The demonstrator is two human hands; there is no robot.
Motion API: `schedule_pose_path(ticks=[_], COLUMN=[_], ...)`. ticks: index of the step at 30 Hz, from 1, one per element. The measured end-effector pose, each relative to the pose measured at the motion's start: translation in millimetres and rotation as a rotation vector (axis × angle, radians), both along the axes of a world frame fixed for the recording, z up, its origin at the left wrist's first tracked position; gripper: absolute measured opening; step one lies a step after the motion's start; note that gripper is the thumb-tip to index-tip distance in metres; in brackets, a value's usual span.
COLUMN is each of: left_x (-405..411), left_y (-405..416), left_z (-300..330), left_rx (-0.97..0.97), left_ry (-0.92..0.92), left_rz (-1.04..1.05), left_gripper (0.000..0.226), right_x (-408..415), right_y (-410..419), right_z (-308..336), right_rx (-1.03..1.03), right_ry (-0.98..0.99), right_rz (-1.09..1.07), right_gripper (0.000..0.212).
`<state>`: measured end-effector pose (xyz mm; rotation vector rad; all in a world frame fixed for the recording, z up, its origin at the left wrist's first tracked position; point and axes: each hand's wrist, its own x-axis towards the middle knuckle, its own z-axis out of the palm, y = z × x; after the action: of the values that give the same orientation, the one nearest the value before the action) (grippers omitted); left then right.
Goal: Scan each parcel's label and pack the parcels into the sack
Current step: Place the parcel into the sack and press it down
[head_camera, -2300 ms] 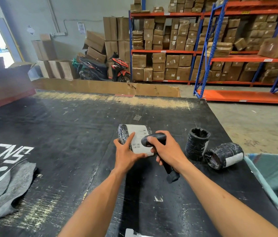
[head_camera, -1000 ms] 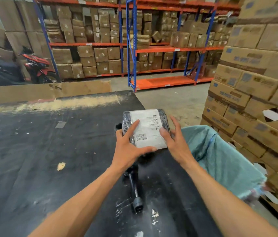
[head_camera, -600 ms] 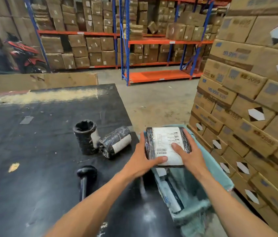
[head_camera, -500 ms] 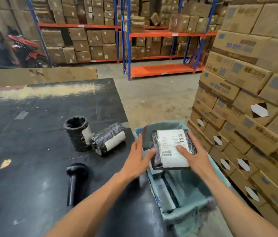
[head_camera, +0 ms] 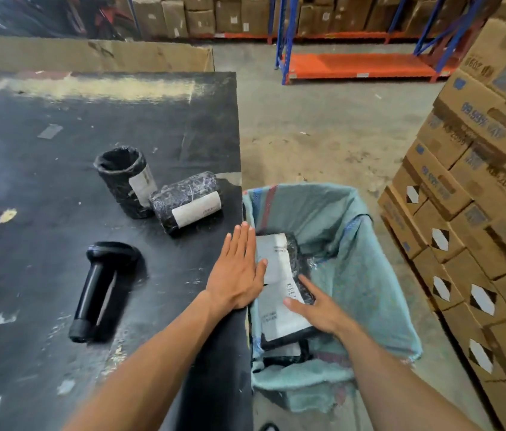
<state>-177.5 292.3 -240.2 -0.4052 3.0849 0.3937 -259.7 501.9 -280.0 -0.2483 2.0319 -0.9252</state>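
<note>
A flat black-wrapped parcel (head_camera: 273, 259) with a white label lies inside the open teal sack (head_camera: 339, 213) beside the table's right edge, on top of other parcels (head_camera: 279, 325). My right hand (head_camera: 320, 309) rests open on its near right side, thumb on the label. My left hand (head_camera: 236, 275) lies flat and empty on the table edge, next to the parcel. Two cylindrical black parcels sit on the black table (head_camera: 59, 150): one upright (head_camera: 121, 178), one on its side (head_camera: 189, 200). The black handheld scanner (head_camera: 99, 284) lies on the table to my left.
A tall stack of cardboard boxes (head_camera: 478, 181) stands close on the sack's right. Bare concrete floor lies beyond the sack, with blue-and-orange shelving (head_camera: 360, 63) behind. A cardboard sheet (head_camera: 90, 54) borders the table's far edge.
The scanner was laid on the table. Both hands carried the flat parcel right over the sack and lowered it in. My left hand let go and now lies on the table edge.
</note>
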Motion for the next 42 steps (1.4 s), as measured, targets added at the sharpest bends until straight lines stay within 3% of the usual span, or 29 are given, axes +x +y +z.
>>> schedule_pose_path(ticks=[5,8,10,13,16,18,30,34,38,42], left_x=[-2.4,-1.6,-2.2,-2.1,-2.3,-2.2,-2.7,-0.7,0.9,2.1], left_y=[-2.1,-2.0,-2.0,-1.3,-2.1,-2.1,-3.3,-0.4,-0.2,-6.8], left_z=[-5.2,-5.2,-4.7,-5.7,-6.2,-8.3,-8.3,-3.6,1.3,18.8], left_rx=[-0.06,-0.079,-0.082,-0.087,-0.087,-0.094,-0.064,-0.021,0.028,0.132], left_ry=[-0.017,-0.014,-0.01,-0.01,-0.007,-0.009,-0.045,-0.044,-0.053,-0.022], left_rz=[-0.006,-0.008,-0.011,-0.013,-0.013,-0.012,-0.012,-0.009,-0.014,-0.027], left_gripper=[0.072,0.073,0.073,0.073,0.073,0.073,0.073,0.073,0.075,0.076], right_x=[6.8,10.0,15.6,23.6,25.9,26.3,23.3,23.0,17.5,4.8], right_y=[-9.4,-11.5,-18.4,-22.3,-21.3,-22.1,-32.9,-32.0,-24.7,-22.6], right_z=[-24.4,-25.0,-28.9,-48.1,-57.4,-63.5,-53.1,-32.6,-15.6,10.7], right_rx=[0.163,0.299,0.342,0.466,0.477,0.455,0.604,0.488,0.427,0.406], right_ry=[-0.098,-0.028,0.015,0.131,0.421,0.489,0.424,0.329,0.368,0.416], right_rz=[0.187,0.409,0.577,0.629,0.87,0.944,1.0,0.871,0.634,0.49], right_gripper=[0.124,0.145,0.148,0.157,0.141,0.132,0.13,0.117,0.1,0.097])
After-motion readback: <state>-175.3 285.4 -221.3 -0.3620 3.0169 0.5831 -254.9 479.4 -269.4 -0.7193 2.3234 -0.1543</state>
